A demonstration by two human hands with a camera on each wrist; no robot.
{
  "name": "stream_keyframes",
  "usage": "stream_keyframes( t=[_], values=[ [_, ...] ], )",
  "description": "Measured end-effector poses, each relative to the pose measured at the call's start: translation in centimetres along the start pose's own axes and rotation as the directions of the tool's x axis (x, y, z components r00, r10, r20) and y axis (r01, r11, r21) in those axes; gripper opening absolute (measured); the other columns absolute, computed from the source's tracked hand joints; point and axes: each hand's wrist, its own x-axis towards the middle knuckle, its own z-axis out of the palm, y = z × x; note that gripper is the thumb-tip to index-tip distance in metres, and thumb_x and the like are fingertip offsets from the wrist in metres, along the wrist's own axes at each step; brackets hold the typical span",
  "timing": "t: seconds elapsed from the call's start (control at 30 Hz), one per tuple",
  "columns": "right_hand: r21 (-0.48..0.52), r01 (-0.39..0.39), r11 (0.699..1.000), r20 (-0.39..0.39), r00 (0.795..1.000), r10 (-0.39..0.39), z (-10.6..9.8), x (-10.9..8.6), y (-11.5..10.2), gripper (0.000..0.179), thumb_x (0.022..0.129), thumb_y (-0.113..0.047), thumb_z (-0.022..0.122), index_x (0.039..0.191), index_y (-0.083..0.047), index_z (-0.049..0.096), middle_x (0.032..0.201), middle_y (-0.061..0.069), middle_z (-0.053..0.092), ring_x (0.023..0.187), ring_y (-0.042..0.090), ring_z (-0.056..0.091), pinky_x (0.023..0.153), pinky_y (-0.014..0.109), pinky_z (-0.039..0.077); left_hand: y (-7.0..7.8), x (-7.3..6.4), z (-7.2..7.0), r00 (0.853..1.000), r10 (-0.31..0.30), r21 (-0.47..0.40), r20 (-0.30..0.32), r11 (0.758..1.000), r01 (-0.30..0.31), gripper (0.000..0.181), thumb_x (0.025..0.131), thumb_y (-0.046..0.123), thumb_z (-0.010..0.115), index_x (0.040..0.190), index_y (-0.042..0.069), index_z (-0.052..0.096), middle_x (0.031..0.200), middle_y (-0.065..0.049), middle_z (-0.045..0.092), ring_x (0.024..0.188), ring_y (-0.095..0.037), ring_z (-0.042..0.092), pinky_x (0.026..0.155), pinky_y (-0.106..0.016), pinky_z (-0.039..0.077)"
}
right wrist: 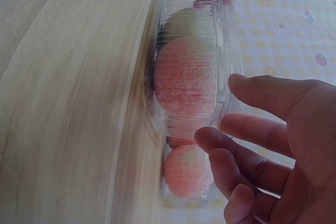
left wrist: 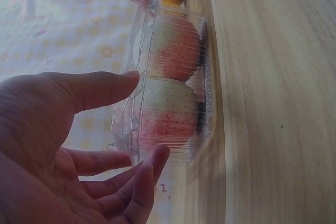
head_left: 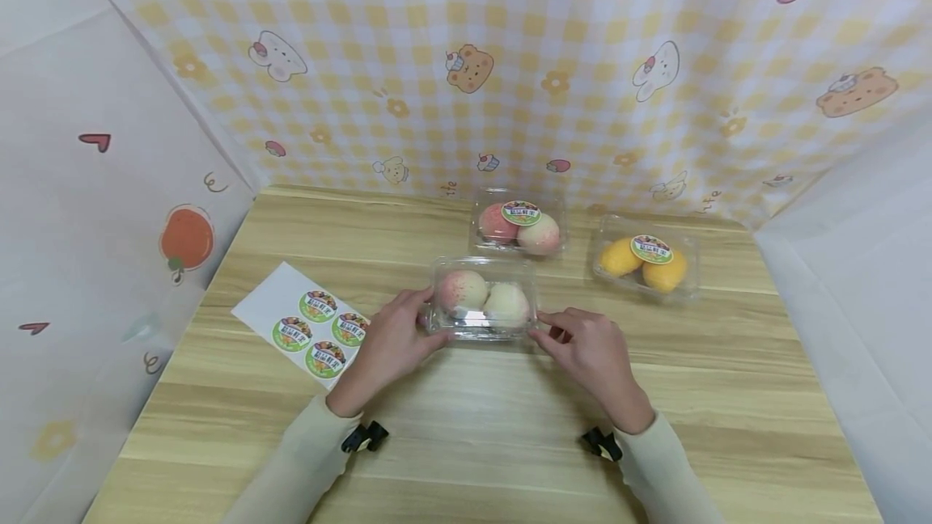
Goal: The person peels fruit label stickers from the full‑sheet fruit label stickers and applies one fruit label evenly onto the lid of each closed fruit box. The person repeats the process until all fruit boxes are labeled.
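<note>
Clear rectangular plastic box (head_left: 484, 333) | held two round pink-and-cream peaches (head_left: 463, 289) | left hand (head_left: 395, 335), right hand (head_left: 591, 346): each pinched one end

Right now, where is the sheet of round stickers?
In the head view, the sheet of round stickers lies on the table's left side, next to the left hand and left of the clear box it holds.
</note>
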Motion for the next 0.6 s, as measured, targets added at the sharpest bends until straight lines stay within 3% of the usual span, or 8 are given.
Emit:
stream_keyframes(
  t=[0.6],
  values=[
    [-0.016,0.000,1.000,-0.011,1.000,0.000,-0.63,-0.33,0.37,0.024,0.090,-0.026,0.094,0.103,-0.006,0.088,0.074,-0.003,0.074,0.060,0.005,0.063,0.055,0.025,0.052,0.49,0.52,0.48,1.000,0.027,0.012,0.007,1.000,-0.027,0.082,0.088,0.032,0.095,0.153,-0.003,0.060,0.116,-0.011,0.070,0.087,-0.019,0.062,0.082,-0.044,0.055]
  ],
)
